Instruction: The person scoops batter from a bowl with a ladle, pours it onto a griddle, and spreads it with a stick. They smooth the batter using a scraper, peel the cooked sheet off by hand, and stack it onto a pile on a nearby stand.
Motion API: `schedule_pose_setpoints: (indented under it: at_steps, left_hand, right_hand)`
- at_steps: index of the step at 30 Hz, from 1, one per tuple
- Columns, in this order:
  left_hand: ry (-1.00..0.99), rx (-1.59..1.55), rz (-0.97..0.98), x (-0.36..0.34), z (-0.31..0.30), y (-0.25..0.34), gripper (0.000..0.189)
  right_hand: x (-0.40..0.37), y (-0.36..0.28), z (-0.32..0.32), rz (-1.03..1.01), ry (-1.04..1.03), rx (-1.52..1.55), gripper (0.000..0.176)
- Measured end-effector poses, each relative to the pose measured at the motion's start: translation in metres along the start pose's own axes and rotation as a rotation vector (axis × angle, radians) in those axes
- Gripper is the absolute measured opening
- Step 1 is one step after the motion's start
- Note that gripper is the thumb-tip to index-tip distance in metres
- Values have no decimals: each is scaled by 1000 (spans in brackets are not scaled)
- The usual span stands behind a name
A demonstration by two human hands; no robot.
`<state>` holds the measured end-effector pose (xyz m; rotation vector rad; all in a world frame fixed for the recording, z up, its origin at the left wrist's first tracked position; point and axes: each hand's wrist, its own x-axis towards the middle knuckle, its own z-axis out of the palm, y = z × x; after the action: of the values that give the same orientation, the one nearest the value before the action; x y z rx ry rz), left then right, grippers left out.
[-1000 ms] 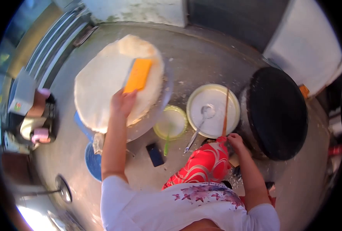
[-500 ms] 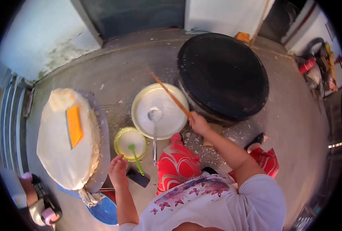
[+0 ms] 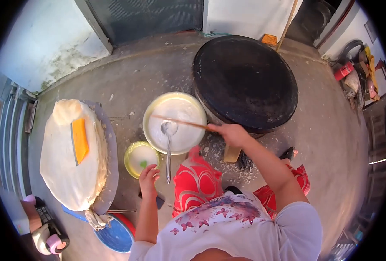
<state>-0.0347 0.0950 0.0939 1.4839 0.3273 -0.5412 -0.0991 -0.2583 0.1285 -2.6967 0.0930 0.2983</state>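
Right hand: the right hand (image 3: 232,132) is closing its fingers around the near-right end of a stick (image 3: 180,122).
Stick: it is lying level across the batter bowl (image 3: 174,94), pointing left from the hand.
Ladle: a ladle (image 3: 168,143) is resting in the batter, its handle sticking out toward the near side.
Left hand: the left hand (image 3: 149,178) is hovering with bent fingers at the near rim of the small bowl (image 3: 128,159), beside a green spoon (image 3: 143,164); its grip is unclear.
Griddle: a black griddle (image 3: 245,82) is sitting just right of the batter bowl.
Stack: a flatbread stack (image 3: 71,169) is lying far left, carrying an orange scraper (image 3: 80,140).
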Motion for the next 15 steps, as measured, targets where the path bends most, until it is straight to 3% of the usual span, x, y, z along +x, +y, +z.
schedule_pose_setpoints:
  at_steps: [1, 3, 6, 8, 9, 11, 12, 13, 14, 15]
  left_hand:
    - [11, 31, 23, 6, 1, -6, 24]
    - [29, 98, 39, 15, -4, -21, 27]
    - [125, 292, 103, 40, -19, -66, 29]
    - [154, 350, 72, 56, -20, -94, 37]
    - [197, 519, 100, 71, -24, -117, 42]
    - [250, 687, 116, 101, -28, -157, 46]
    - [114, 615, -40, 117, -29, -171, 47]
    - [-23, 537, -190, 123, -23, -168, 48]
    - [-17, 534, -193, 127, -20, -163, 48]
    - [-160, 346, -362, 119, -8, -141, 41]
  right_hand:
    - [0, 0, 2, -7, -6, 3, 60]
    - [2, 4, 4, 254, 382, 471, 63]
    - [11, 71, 18, 757, 833, 581, 57]
    - [4, 66, 23, 758, 674, 143, 56]
    - [-2, 52, 24, 752, 660, 149, 56]
    - [-24, 17, 22, 79, 87, 379, 54]
    - [-33, 5, 22, 74, 76, 383, 54]
    - [-40, -5, 21, 190, 12, 659, 50]
    - [-46, -11, 20, 308, -51, 932, 46]
    - [-54, -12, 21, 305, -59, 930, 46]
